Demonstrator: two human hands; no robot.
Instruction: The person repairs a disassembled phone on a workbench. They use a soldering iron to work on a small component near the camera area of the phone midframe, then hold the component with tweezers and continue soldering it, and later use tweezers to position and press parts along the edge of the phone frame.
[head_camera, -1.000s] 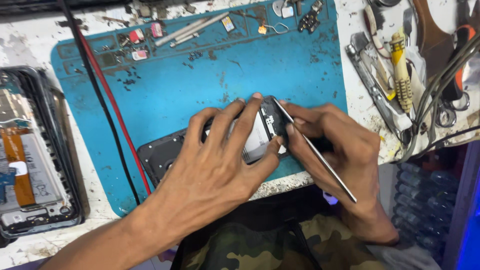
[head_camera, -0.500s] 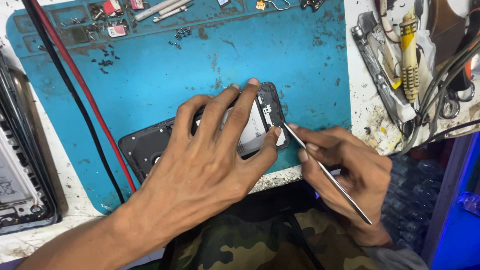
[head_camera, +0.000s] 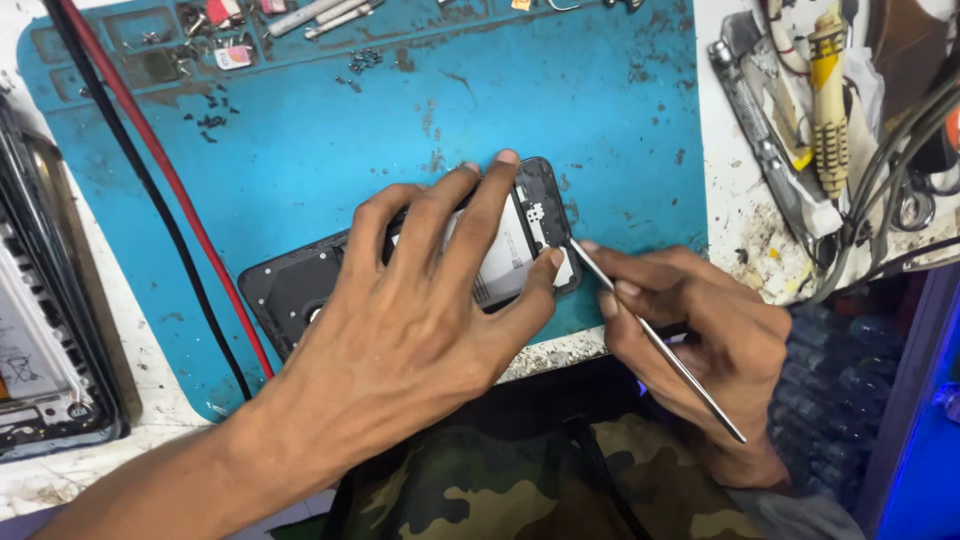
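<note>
An opened black phone (head_camera: 300, 285) lies back-up on a blue work mat (head_camera: 400, 110), its battery and inner parts showing. My left hand (head_camera: 420, 310) presses flat over its middle, fingers spread toward the phone's right end. My right hand (head_camera: 700, 340) holds a thin metal pry tool (head_camera: 655, 340) like a pen. The tool's tip touches the phone's lower right corner, beside my left thumb.
A red and a black cable (head_camera: 170, 190) run across the mat's left side. Small screws and parts (head_camera: 220, 50) sit along the mat's top edge. Another opened phone frame (head_camera: 40, 380) lies at far left. Tools and wires (head_camera: 830, 110) crowd the right of the bench.
The view has shifted so the mat and phone sit lower and closer. My hands keep the same hold, with the tool tip staying at the phone's right end.
</note>
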